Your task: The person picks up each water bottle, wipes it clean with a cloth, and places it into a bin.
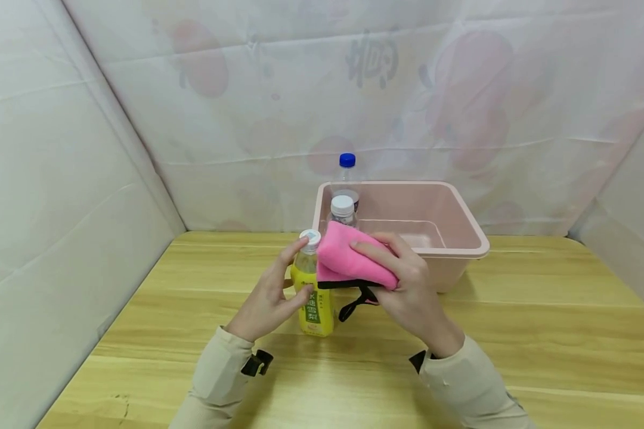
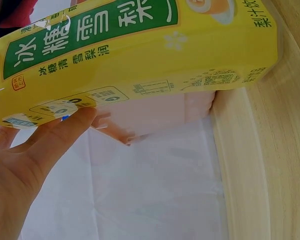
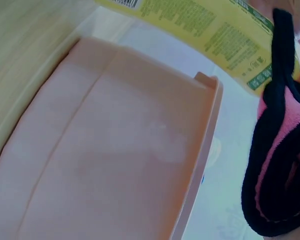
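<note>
A bottle with a yellow label (image 1: 315,310) and white cap stands on the table in front of the tub, tilted slightly to the left at its top. My left hand (image 1: 271,298) holds it from the left, one finger up at the cap and the thumb on the label. In the left wrist view, fingers (image 2: 65,137) lie against the yellow label (image 2: 140,65). My right hand (image 1: 408,280) grips a folded pink cloth (image 1: 349,256) with black edging, pressed close beside the bottle's upper right side. A black loop (image 3: 284,50) hangs off the cloth.
Behind the hands stands a pale pink tub (image 1: 461,238) on the wooden table (image 1: 542,333). Two bottles show at its left end, one with a blue cap (image 1: 347,159), one with a white cap (image 1: 342,205). A printed white sheet (image 1: 279,107) rises behind the table.
</note>
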Demonstrator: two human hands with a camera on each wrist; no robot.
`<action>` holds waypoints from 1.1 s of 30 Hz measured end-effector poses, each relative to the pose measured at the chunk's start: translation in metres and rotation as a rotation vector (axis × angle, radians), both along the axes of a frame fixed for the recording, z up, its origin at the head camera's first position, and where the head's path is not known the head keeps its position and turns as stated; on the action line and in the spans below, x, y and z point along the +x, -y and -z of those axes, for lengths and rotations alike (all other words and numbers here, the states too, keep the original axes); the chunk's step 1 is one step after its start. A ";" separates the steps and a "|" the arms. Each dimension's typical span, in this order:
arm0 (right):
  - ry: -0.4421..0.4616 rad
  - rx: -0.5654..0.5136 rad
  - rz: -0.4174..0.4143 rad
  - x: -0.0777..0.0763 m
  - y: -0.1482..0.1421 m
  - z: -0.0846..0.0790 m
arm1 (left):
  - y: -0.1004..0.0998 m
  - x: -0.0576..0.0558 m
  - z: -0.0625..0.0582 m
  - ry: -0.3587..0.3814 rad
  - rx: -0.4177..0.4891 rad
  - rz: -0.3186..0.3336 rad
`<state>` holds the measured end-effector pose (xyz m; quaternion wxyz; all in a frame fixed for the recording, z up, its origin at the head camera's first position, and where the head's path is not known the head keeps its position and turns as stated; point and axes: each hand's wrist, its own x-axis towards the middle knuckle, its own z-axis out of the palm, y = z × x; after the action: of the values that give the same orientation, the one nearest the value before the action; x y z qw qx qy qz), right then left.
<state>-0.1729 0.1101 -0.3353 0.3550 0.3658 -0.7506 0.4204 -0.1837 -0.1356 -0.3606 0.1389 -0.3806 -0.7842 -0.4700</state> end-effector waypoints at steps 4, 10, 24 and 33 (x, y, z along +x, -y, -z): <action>-0.022 0.106 0.022 -0.001 -0.002 0.000 | 0.001 0.000 0.001 -0.006 -0.002 -0.009; 0.024 0.284 0.083 -0.001 -0.006 0.000 | 0.002 0.000 0.001 -0.003 0.000 -0.023; 0.247 0.821 0.094 -0.006 0.000 0.028 | 0.001 0.003 -0.001 0.011 -0.006 -0.040; 0.352 1.029 0.117 -0.001 0.007 0.042 | -0.002 0.003 0.001 0.028 0.007 -0.038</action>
<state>-0.1742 0.1033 -0.3771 0.0221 0.3741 -0.9265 0.0331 -0.1807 -0.1337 -0.3617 0.1383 -0.3584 -0.7915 -0.4753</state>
